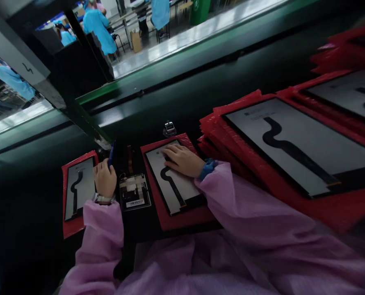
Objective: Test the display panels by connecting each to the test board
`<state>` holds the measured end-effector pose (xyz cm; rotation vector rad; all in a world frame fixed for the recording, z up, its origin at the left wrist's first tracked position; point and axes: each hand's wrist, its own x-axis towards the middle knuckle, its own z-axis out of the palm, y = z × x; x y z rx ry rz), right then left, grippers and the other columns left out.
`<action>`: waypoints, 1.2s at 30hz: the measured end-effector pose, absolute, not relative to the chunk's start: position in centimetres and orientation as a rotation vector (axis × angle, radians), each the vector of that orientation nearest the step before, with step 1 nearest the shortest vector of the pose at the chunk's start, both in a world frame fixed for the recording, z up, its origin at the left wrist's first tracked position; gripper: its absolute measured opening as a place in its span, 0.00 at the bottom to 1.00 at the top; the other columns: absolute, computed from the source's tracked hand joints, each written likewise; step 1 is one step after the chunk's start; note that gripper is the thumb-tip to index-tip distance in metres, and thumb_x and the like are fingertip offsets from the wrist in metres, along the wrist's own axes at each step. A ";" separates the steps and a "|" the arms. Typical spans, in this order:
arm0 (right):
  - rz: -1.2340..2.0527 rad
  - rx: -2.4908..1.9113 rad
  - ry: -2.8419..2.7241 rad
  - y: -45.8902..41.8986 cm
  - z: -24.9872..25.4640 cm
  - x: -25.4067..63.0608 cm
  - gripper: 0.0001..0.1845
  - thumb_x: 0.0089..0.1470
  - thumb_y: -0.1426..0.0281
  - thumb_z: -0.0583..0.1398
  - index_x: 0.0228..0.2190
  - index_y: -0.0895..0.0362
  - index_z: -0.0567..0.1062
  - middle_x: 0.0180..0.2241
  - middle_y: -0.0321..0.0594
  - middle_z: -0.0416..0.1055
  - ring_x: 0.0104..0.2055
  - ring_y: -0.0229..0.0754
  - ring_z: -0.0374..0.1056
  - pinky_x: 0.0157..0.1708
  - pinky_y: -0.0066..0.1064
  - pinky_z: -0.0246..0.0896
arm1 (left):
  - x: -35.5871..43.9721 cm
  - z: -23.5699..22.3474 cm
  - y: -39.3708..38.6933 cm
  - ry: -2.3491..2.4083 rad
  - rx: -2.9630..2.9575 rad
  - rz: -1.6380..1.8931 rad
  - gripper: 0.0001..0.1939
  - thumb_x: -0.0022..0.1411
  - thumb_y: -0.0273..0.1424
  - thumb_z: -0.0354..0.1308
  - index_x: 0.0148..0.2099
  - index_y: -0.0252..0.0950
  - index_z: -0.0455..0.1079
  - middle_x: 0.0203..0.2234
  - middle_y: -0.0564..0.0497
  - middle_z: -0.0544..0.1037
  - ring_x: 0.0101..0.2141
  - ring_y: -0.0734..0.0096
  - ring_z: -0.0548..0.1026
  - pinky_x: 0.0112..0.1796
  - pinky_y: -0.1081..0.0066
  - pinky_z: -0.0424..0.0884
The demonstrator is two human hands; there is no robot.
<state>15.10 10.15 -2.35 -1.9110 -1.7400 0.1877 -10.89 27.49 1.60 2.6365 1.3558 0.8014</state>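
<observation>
My left hand (105, 178) is closed around a slim blue pen-like tool (111, 153), which points up from between thumb and fingers. Its fingers are beside the right edge of a display panel (85, 180) lying on a red plastic sheet (68, 230). My right hand (184, 159) lies with fingers stretched out on the upper part of another display panel (154, 162), which has a black curved flex cable (173, 186). Under that panel is a red bubble sheet (170, 223). Between my hands sits a small black device with a barcode label (135, 191), and an orange ribbon cable (130, 159) runs up above it.
To the right are stacked red sheets (244, 102) carrying a larger-looking display panel (247, 119), with another panel (339, 90) behind. A small metal counter-like device (169, 128) stands beyond my right hand. A green-and-grey post (74, 114) rises at the left; people in blue coats (98, 28) are beyond.
</observation>
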 end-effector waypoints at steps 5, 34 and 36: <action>0.202 -1.882 -1.831 9.3 -2.3 14.5 0.26 0.65 0.60 0.57 0.58 0.61 0.69 0.54 0.54 0.71 0.58 0.57 0.65 0.58 0.51 0.63 | -8.7 0.6 26.5 1.255 2.729 0.627 0.16 0.67 0.38 0.51 0.47 0.33 0.73 0.45 0.35 0.76 0.52 0.46 0.71 0.57 0.47 0.65; 1.268 -0.969 -0.781 8.8 -1.7 11.2 0.14 0.57 0.59 0.61 0.42 0.54 0.73 0.42 0.41 0.77 0.49 0.43 0.72 0.58 0.41 0.64 | -6.7 -0.3 23.2 0.614 1.888 1.021 0.15 0.68 0.44 0.60 0.41 0.36 0.76 0.27 0.52 0.80 0.27 0.74 0.79 0.37 0.70 0.77; 1.245 -1.006 -0.818 8.7 -1.5 10.8 0.18 0.60 0.53 0.57 0.38 0.54 0.75 0.42 0.41 0.77 0.50 0.44 0.71 0.58 0.41 0.62 | -6.8 -0.1 22.9 0.596 1.947 1.002 0.13 0.70 0.40 0.59 0.46 0.38 0.77 0.26 0.54 0.80 0.26 0.74 0.79 0.40 0.69 0.77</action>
